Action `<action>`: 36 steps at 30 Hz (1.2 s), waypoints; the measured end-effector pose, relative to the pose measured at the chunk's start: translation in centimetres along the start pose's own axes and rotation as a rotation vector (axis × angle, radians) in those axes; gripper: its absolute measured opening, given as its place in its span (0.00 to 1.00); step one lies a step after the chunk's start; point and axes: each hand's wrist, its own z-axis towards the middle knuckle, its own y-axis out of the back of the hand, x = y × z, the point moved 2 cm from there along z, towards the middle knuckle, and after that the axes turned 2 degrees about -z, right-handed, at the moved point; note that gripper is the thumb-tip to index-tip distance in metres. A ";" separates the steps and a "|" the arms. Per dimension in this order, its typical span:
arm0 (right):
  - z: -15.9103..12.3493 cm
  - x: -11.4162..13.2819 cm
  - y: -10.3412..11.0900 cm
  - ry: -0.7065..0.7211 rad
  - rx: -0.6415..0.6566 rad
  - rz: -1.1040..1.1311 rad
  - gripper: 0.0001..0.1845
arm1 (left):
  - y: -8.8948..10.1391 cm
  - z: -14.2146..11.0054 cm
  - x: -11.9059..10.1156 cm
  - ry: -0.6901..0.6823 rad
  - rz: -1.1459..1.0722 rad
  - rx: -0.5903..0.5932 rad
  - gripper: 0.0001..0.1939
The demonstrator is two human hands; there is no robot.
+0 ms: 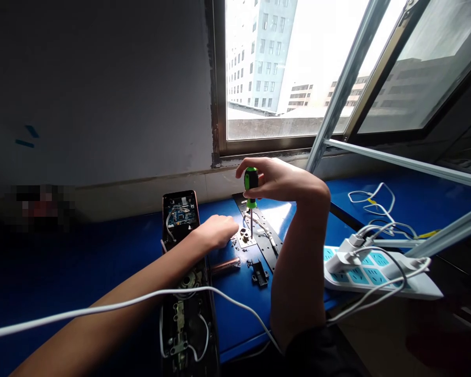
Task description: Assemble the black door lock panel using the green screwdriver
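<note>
My right hand (275, 180) is wrapped round the handle of a green and black screwdriver (251, 180). Its shaft points straight down, and the tip reaches the right edge of a small light metal plate (247, 243) with dark round parts on it. Just left of that plate is my left hand (220, 230), its fingers curled closed; what they grip, if anything, is hidden. Several tiny dark screws (234, 243) lie between the hand and the plate. A long black housing (215, 335) with a circuit board (181, 213) and wires inside lies under my left forearm.
Right of the small plate lies a long black perforated strip (267, 256) with a cable on it. A copper-coloured cylinder (225, 266) and a black plastic bracket (260, 274) lie nearer. A white power strip (380, 277), metal frame bars (400, 162) and a white cable (141, 299) are around.
</note>
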 end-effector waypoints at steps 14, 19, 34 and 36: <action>-0.2 0.1 0.0 0.020 0.004 0.006 0.21 | 0.3 0.0 -0.4 -0.079 -0.051 -0.039 0.21; -0.3 0.1 0.1 0.022 0.009 0.017 0.21 | -0.3 0.3 -0.4 -0.138 -0.043 -0.036 0.27; -0.3 -0.1 0.1 0.063 0.014 0.049 0.20 | 0.7 -1.5 -0.1 -0.109 -0.071 -0.122 0.18; -0.3 0.1 0.1 0.107 0.017 0.069 0.20 | 1.2 -2.9 0.5 -0.106 -0.121 -0.183 0.17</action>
